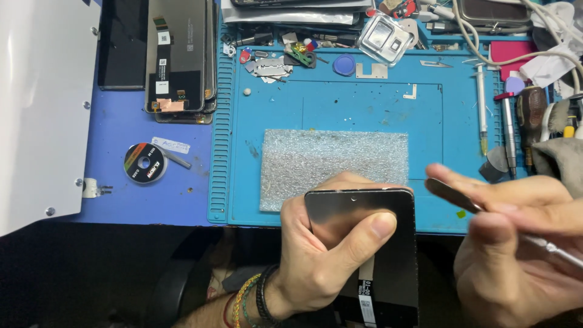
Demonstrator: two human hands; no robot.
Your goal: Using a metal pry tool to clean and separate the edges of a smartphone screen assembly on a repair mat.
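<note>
Your left hand grips the screen, thumb pressed across its dark face, fingers wrapped behind the left edge. The screen sits upright in the grip, long axis running away from you toward the mat, top edge with the small camera hole pointing far, flex cable hanging at the near end just right of your thumb. The far corners of the screen overlap the near edge of the foam pad.

Your right hand is closed on a thin metal spudger, pinched between thumb and fingers. Its flat tip points left toward the screen's upper right corner, near it but apart; the handle runs back right and down through the hand.

Beyond the grip: spare screens stacked far left, a tape roll left of the mat, screwdrivers far right.
</note>
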